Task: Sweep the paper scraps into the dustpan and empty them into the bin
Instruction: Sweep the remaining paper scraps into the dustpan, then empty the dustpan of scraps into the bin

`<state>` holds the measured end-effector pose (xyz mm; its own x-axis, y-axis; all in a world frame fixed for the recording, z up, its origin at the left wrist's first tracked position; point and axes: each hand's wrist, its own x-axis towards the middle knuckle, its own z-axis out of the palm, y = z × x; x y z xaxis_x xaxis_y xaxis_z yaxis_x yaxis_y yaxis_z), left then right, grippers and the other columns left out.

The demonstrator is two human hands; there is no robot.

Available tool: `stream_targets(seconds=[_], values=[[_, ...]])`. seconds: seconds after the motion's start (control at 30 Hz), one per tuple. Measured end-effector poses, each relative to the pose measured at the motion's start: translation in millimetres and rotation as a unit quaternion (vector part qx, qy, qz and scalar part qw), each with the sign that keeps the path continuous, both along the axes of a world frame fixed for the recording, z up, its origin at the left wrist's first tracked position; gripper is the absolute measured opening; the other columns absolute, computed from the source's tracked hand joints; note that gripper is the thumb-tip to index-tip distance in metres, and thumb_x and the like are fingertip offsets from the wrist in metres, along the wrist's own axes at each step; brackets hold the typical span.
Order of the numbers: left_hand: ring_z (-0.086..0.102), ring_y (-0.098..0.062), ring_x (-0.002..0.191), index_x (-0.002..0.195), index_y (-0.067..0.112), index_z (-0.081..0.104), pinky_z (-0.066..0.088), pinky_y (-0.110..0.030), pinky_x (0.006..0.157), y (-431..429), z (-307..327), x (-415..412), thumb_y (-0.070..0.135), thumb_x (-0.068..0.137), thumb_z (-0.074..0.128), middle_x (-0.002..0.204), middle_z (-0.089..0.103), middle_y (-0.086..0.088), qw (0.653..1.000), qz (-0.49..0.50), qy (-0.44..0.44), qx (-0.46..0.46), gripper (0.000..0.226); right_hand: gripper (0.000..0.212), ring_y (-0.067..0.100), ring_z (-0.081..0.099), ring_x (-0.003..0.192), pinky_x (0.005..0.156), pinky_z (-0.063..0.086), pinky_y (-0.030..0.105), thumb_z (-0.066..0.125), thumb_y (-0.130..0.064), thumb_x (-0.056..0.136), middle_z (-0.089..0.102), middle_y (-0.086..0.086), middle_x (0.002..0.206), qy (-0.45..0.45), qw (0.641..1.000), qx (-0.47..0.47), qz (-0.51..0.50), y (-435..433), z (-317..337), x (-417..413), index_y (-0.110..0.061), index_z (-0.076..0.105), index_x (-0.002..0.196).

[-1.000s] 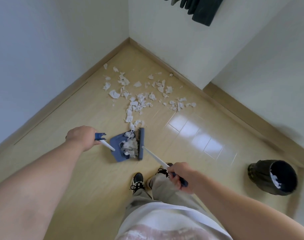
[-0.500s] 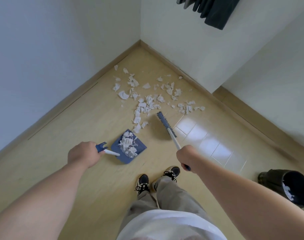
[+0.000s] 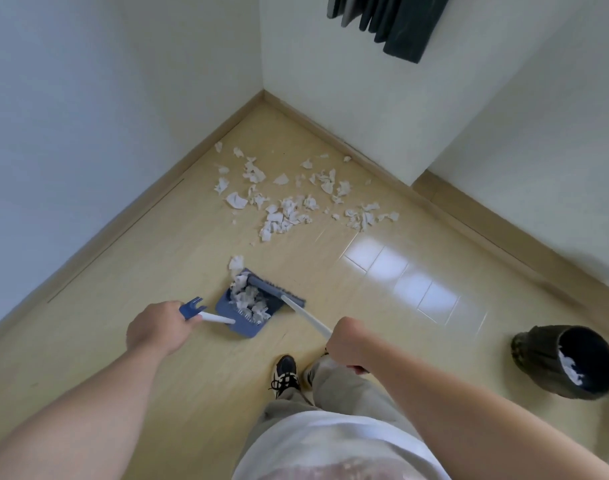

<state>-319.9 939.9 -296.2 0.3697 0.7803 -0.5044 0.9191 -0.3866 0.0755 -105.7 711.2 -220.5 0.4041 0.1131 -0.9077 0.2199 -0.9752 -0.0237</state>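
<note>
White paper scraps [image 3: 289, 209] lie scattered on the wooden floor toward the room's corner. A blue dustpan [image 3: 226, 308] rests on the floor in front of my feet, heaped with scraps. My left hand [image 3: 155, 327] grips its white-and-blue handle. My right hand [image 3: 351, 344] grips the broom's white stick. The blue broom head [image 3: 277, 293] lies across the dustpan's mouth, pressed against the pile. One scrap [image 3: 236, 262] sits just beyond the pan's lip. A dark round bin [image 3: 569, 362] stands at the right, with some white paper inside.
White walls with wooden skirting close in the corner ahead and at the left. A wall section juts out at the right, behind the bin. Dark cloth [image 3: 396, 22] hangs high on the far wall. My shoes [image 3: 285, 374] stand just behind the dustpan.
The broom went out to the scrap pile and came back to the dustpan's mouth, dragging more scraps in. The trail of scraps between pile and pan is gone. The dustpan has hardly moved.
</note>
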Motion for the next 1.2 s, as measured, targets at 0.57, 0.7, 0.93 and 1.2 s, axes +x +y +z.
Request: stream_targets(seconds=[0.57, 0.7, 0.93, 1.2], values=[[0.057, -0.02, 0.061, 0.065, 0.024, 0.055, 0.045, -0.025, 0.053, -66, 72, 87, 0.063, 0.087, 0.049, 0.061, 0.057, 0.007, 0.986, -0.137, -0.069, 0.064, 0.045, 0.011, 0.015, 0.038, 0.031, 0.035, 0.03, 0.008, 0.04, -0.005, 0.092, 0.046, 0.008, 0.057, -0.055, 0.968, 0.094, -0.225, -91, 65, 43, -0.003, 0.049, 0.098], [0.056, -0.019, 0.059, 0.064, 0.027, 0.054, 0.043, -0.023, 0.051, -88, 98, 129, 0.06, 0.088, 0.052, 0.06, 0.057, 0.007, 0.975, -0.183, -0.091, 0.086, 0.041, 0.024, 0.016, 0.038, 0.039, 0.042, 0.029, 0.018, 0.038, -0.002, 0.089, 0.046, 0.008, 0.057, -0.066, 0.935, 0.137, -0.32, -128, 69, 61, 0.002, 0.056, 0.105], [0.059, -0.025, 0.067, 0.072, 0.029, 0.059, 0.044, -0.024, 0.055, -157, 137, 210, 0.059, 0.085, 0.055, 0.066, 0.058, 0.006, 0.949, -0.266, -0.128, 0.112, 0.034, 0.008, 0.014, 0.031, 0.04, 0.041, 0.021, 0.018, 0.045, -0.004, 0.092, 0.044, 0.008, 0.065, -0.072, 0.815, 0.251, -0.517, -226, 101, 81, -0.004, 0.052, 0.088], [0.064, -0.028, 0.072, 0.079, 0.038, 0.065, 0.045, -0.025, 0.054, -268, 181, 271, 0.059, 0.08, 0.063, 0.073, 0.067, 0.005, 0.899, -0.373, -0.177, 0.145, 0.021, 0.006, 0.016, 0.032, 0.036, 0.042, 0.021, 0.02, 0.051, -0.007, 0.089, 0.044, 0.01, 0.066, -0.101, 0.719, 0.341, -0.597, -358, 129, 96, -0.005, 0.057, 0.089]])
